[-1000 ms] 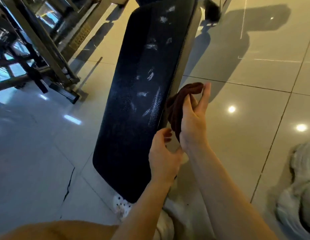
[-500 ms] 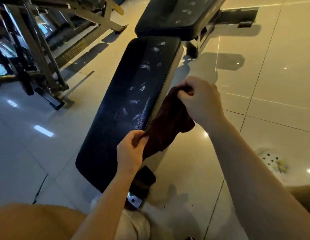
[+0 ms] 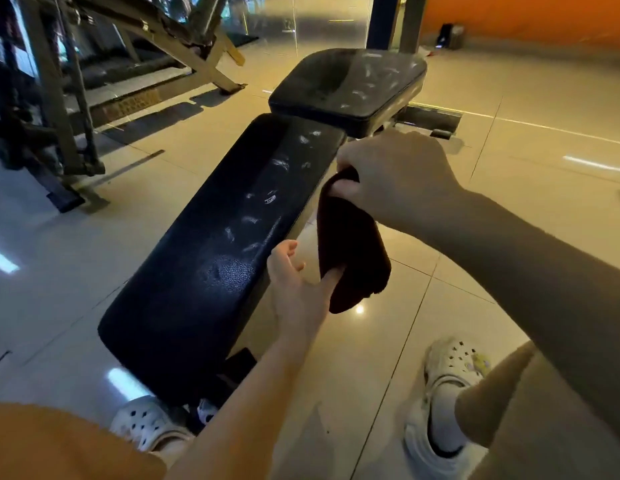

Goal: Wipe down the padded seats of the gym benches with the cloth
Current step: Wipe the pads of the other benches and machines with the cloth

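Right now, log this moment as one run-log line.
right hand: grips dark red cloth | left hand: open, fingertips at cloth | long bench pad: smudged, unwiped

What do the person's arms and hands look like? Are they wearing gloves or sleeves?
No gloves. Both the left hand and the right hand are bare, and so are both forearms as far as the picture shows. No watch, ring or bracelet is visible. Orange clothing shows at the bottom left corner.
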`<action>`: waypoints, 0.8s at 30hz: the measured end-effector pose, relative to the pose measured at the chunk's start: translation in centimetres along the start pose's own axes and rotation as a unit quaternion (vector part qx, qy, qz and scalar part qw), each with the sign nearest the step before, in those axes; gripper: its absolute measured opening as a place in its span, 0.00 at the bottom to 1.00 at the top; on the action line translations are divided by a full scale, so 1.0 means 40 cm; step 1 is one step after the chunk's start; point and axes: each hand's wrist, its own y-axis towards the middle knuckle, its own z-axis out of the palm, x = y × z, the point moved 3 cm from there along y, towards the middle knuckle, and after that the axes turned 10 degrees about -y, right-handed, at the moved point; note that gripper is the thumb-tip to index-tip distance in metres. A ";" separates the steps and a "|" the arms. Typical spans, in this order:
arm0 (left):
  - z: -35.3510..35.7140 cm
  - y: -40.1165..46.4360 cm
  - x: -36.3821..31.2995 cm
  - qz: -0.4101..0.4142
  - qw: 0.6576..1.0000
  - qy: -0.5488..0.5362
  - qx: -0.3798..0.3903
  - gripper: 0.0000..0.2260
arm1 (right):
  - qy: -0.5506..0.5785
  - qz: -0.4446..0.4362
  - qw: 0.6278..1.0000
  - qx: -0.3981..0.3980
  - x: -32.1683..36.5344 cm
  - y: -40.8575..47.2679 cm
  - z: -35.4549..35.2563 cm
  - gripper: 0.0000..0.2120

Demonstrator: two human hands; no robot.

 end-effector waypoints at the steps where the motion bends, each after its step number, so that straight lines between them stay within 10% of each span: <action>1: -0.006 0.008 -0.005 0.019 1.000 0.014 -0.008 0.27 | 0.013 0.023 1.000 0.003 -0.025 -0.009 0.006 0.12; 12: -0.104 0.065 0.031 0.077 0.982 0.163 -0.050 0.04 | 0.029 0.035 0.998 0.045 -0.024 0.000 0.039 0.16; 16: -0.116 0.077 0.040 0.056 0.997 0.048 -0.015 0.01 | 0.005 0.039 0.998 0.051 -0.027 -0.003 0.038 0.16; 21: -0.156 0.102 0.033 0.130 0.978 0.142 0.076 0.06 | 0.020 0.053 0.991 0.122 -0.072 -0.002 0.061 0.16; 24: -0.165 0.107 0.031 0.150 0.945 0.280 0.080 0.26 | 0.032 0.044 0.981 0.184 -0.093 -0.005 0.087 0.14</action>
